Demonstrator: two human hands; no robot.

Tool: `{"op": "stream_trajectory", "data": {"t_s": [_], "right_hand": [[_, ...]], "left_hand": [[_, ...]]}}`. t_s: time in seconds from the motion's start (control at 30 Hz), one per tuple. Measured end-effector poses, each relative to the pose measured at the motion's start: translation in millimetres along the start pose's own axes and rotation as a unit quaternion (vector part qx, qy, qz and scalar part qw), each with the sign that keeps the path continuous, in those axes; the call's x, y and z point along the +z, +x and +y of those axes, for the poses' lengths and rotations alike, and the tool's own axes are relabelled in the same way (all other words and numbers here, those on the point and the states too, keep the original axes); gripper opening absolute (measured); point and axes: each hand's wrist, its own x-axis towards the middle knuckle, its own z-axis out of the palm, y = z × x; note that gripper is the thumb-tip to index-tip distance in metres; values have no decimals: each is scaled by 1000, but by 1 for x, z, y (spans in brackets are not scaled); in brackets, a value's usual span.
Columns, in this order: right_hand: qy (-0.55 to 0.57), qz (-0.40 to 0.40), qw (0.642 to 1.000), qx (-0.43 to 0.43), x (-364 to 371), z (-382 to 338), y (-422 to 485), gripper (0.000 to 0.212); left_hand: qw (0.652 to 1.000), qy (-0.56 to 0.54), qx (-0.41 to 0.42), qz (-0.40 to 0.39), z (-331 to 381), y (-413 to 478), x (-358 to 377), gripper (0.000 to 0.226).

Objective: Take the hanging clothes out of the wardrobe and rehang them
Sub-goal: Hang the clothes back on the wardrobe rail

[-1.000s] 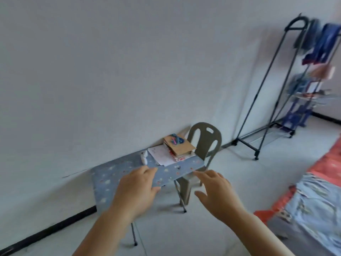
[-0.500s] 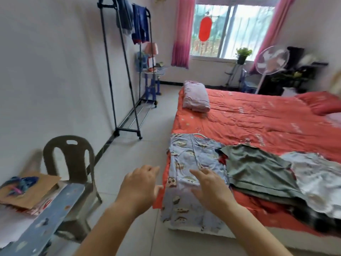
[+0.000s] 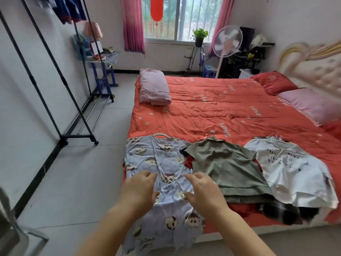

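Three shirts on hangers are lying side by side on the bed [image 3: 230,108], and the left hand [image 3: 138,191] and right hand [image 3: 204,193] are hovering open over the blue shirt [image 3: 156,159].

The blue cartoon-print garment [image 3: 162,174] at the lower centre is soft matt cloth, slightly creased. The olive shirt [image 3: 225,167] beside it looks a heavier matt weave. The white printed shirt [image 3: 293,172] is smooth thin cloth. The red bedspread [image 3: 221,108] is quilted. The clothes rack [image 3: 60,74] at the left is dark painted metal, and the floor [image 3: 77,172] shows smooth, faintly glossy tiles.
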Motion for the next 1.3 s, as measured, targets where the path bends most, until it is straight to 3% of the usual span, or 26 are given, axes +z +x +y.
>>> {"op": "stream_trajectory", "data": {"t_s": [0.33, 0.9, 1.3], "right_hand": [[1, -79, 996, -28, 3, 48, 152, 52], [-5, -156, 987, 33, 105, 78, 387, 47], [18, -119, 993, 13, 236, 142, 579, 46]], "left_hand": [[997, -16, -55, -43, -12, 145, 17, 54], [991, -66, -60, -96, -134, 344, 108, 41], [991, -81, -82, -65, -175, 461, 215, 50]]}}
